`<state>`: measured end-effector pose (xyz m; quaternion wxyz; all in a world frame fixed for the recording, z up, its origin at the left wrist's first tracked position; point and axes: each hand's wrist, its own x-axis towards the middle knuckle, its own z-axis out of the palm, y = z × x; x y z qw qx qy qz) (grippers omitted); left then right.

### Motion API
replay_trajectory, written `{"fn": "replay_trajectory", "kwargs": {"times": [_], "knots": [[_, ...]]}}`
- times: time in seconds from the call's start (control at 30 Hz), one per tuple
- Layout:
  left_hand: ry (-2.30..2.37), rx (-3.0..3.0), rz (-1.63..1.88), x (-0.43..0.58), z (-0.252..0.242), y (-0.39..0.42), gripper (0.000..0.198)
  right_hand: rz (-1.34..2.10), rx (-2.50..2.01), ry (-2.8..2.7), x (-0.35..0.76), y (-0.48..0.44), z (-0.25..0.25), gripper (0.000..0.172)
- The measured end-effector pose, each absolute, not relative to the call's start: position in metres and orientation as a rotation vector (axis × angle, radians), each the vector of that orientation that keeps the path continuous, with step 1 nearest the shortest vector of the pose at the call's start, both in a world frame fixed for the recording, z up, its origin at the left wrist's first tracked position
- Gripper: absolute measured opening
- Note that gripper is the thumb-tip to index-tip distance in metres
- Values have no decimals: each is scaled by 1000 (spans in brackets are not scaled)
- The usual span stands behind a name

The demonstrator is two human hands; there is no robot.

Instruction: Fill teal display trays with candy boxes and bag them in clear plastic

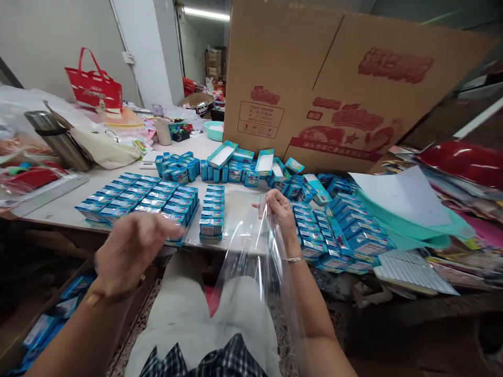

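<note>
My right hand [277, 207] pinches the top of a clear plastic bag [255, 283], which hangs over the table edge and my lap. My left hand [137, 243], slightly blurred, is in the air in front of the left block of boxes, its fingers stretched to the right and nothing seen in them. Between my hands, a single row of small blue boxes [212, 209] stands on the table. Several more rows of blue boxes [137, 195] are on the left. Beside my right wrist are further packed blue boxes [314, 230].
A large cardboard carton [291, 73] stands behind loose blue boxes [236, 172] and open trays [223, 155]. A steel flask [57, 139] and red bag [94, 89] are at left. On the right lie a turquoise basin [408, 220] and stacked papers. Below left, a carton holds blue packs [43, 330].
</note>
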<state>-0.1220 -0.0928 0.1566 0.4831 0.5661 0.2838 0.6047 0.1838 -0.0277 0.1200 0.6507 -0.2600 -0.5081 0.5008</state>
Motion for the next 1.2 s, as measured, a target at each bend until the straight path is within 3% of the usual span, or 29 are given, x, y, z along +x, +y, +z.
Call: {"fn": "replay_trajectory", "kwargs": {"times": [0.07, 0.2, 0.27, 0.47, 0.63, 0.73, 0.8, 0.93, 1.07, 1.2], "knots": [[675, 1340, 1471, -89, 152, -60, 26, 1141, -557, -1219, 189, -30, 132, 30], [612, 1392, 1144, -19, 136, -13, 52, 1175, -472, -1355, 191, -37, 144, 29], [494, 1481, 1024, 2, 128, -6, 53, 1165, -492, -1383, 198, -41, 146, 30], [489, 1607, 686, -2, 106, -8, 32, 1129, -721, -1268, 232, -56, 131, 30], [555, 1059, 985, -32, 72, -38, 39, 1437, -931, -1125, 213, -76, 62, 35], [711, 782, 1088, -55, 41, -67, 32, 1779, -900, -1123, 178, -93, 7, 45], [844, 732, 1101, -72, 22, -80, 29, 1889, -840, -1122, 155, -98, -17, 43], [969, 827, 1172, -96, 9, -70, 36, 1707, -828, -958, 126, -69, -15, 39], [1033, 1042, 1325, -93, 13, -31, 31, 1473, -881, -883, 113, -11, 4, 40], [1227, 1031, 1489, -79, -5, -14, 31, 1433, -987, -882, 101, 14, -12, 44]]}}
